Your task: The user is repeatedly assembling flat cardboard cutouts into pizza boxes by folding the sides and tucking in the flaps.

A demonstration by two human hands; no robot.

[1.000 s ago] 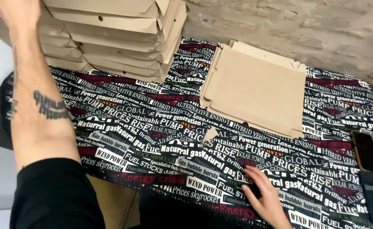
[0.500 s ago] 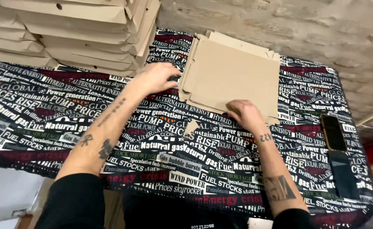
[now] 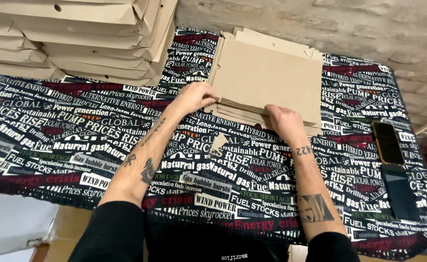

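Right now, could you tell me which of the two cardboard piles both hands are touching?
The flat sheet stack at the table's middle; left hand and right hand grip its near edge. The folded boxes sit untouched.

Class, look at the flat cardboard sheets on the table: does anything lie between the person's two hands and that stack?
Nothing visible does. The left hand and right hand already rest on the near edge of the flat cardboard stack.

Folded box stack runs off the frame's top-left; fingertips hidden under cardboard.
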